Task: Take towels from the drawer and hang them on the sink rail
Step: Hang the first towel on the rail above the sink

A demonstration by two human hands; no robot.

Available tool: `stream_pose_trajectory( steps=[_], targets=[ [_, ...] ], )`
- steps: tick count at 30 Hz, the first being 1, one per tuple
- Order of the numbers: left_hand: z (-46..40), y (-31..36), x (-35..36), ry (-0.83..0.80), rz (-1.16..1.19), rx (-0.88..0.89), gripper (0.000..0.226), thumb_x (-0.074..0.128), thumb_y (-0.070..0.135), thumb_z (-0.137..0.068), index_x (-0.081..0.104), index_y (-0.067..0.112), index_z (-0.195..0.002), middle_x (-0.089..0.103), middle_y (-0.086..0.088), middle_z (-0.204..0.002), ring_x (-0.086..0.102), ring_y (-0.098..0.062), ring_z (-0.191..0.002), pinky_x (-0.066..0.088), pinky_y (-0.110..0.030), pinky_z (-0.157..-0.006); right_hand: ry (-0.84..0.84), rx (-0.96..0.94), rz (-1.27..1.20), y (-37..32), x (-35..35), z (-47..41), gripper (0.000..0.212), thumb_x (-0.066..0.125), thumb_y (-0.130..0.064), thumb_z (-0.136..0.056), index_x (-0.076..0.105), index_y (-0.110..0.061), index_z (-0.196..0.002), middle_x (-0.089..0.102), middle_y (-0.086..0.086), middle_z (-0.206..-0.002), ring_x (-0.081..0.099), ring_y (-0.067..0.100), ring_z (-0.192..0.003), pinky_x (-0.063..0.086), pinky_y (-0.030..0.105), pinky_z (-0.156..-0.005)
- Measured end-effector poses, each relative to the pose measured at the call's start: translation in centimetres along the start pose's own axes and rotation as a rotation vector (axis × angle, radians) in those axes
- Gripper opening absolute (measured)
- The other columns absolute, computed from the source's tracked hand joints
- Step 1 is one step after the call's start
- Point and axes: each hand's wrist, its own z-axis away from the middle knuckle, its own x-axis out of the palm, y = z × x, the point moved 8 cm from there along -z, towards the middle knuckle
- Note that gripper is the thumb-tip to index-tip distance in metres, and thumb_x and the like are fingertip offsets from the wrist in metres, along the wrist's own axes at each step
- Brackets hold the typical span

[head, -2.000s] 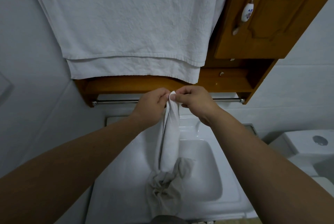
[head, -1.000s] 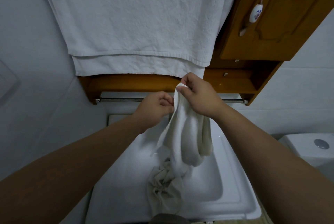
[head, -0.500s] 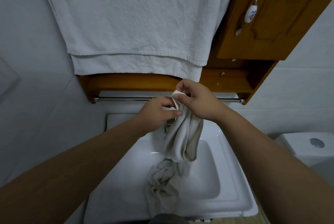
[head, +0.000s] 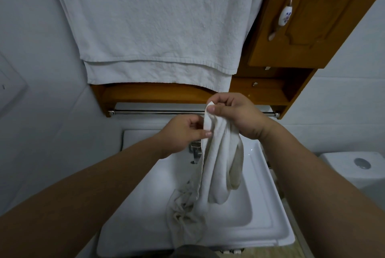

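Clearly limp and light, the small towel (head: 216, 166) dangles over the sink (head: 260, 230) below the rail (head: 156, 112), my right hand (head: 235, 116) pinching its top corner, my left hand (head: 183, 132) nipping the edge, so I'd grip both upper corners.

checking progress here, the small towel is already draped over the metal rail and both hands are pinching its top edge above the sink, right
Not quite. In the head view the small towel is not on the metal rail yet; it hangs from the hands in front of it. The right hand and left hand do pinch its top edge above the sink.
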Motion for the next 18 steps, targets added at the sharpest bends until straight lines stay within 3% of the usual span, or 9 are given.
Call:
stream_pose_trajectory(
  steps=[5, 8, 12, 18],
  targets=[
    [0.3, 0.6, 1.0, 0.038, -0.057, 0.013, 0.025, 0.072, 0.017, -0.087, 0.067, 0.026, -0.11, 0.075, 0.012, -0.097, 0.07, -0.003, -0.088, 0.054, -0.015, -0.069, -0.016, 0.014, -0.032, -0.1, 0.2, 0.4, 0.007, 0.068, -0.024, -0.086, 0.072, -0.019, -0.087, 0.069, -0.003, -0.085, 0.064, 0.015, -0.084, 0.049, 0.033, -0.079],
    [0.4, 0.1, 0.4, 0.115, -0.063, -0.023, 0.015, 0.068, 0.026, -0.091, 0.073, 0.024, -0.105, 0.076, 0.009, -0.093, 0.072, -0.009, -0.084, 0.059, -0.029, -0.075, 0.003, 0.006, -0.115, -0.3, -0.3, 0.6, 0.007, 0.067, -0.019, -0.088, 0.071, -0.013, -0.089, 0.068, 0.001, -0.087, 0.064, 0.017, -0.085, 0.051, 0.032, -0.08],
    [0.5, -0.3, 0.0, 0.142, -0.104, -0.031, 0.015, 0.067, 0.03, -0.092, 0.075, 0.023, -0.102, 0.076, 0.007, -0.092, 0.072, -0.015, -0.086, 0.058, -0.041, -0.084, 0.034, 0.008, -0.23, -0.7, -1.3, 1.3, 0.009, 0.063, -0.015, -0.089, 0.065, -0.007, -0.092, 0.065, 0.001, -0.082, 0.064, 0.012, -0.077, 0.052, 0.024, -0.07],
    [0.7, -0.3, -0.2, 0.163, -0.254, -0.011, 0.014, 0.067, 0.034, -0.091, 0.076, 0.027, -0.098, 0.075, 0.007, -0.089, 0.071, -0.016, -0.082, 0.059, -0.044, -0.079, 0.125, 0.021, -0.307, -0.4, -3.0, 2.0, 0.012, 0.061, -0.02, -0.087, 0.065, -0.01, -0.092, 0.065, -0.003, -0.08, 0.064, 0.009, -0.075, 0.052, 0.023, -0.067]
  ],
)
